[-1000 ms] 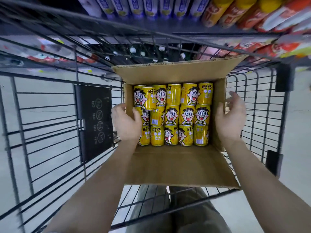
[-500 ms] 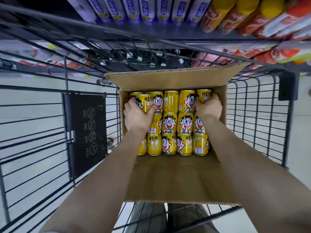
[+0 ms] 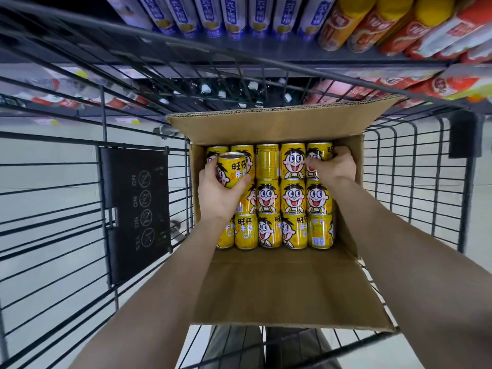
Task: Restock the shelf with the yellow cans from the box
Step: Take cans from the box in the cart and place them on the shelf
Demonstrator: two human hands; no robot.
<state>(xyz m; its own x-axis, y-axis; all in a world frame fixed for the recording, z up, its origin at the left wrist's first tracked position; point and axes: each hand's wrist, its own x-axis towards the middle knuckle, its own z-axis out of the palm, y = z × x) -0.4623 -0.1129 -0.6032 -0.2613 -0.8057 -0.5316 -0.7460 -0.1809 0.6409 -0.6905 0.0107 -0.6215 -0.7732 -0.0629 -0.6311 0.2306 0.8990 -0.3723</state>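
Note:
An open cardboard box (image 3: 282, 286) lies in a wire cart and holds several yellow cans (image 3: 292, 198) with a cartoon face, lying in rows. My left hand (image 3: 218, 193) is closed around one yellow can (image 3: 232, 169), lifted and tilted above the far left row. My right hand (image 3: 332, 166) grips the far right can (image 3: 318, 153) in the back row, which still lies among the others. Both forearms reach in over the near flap.
The black wire cart (image 3: 53, 209) surrounds the box, with a black sign panel (image 3: 135, 211) on its left side. Beyond the cart, shelves carry blue-white bottles (image 3: 213, 17), yellow-orange bottles (image 3: 372, 25) and red packs (image 3: 439, 83). My legs show below the cart.
Both hands went from outside the box walls into the box onto back-row cans. The left hand has since lifted one can out of its row.

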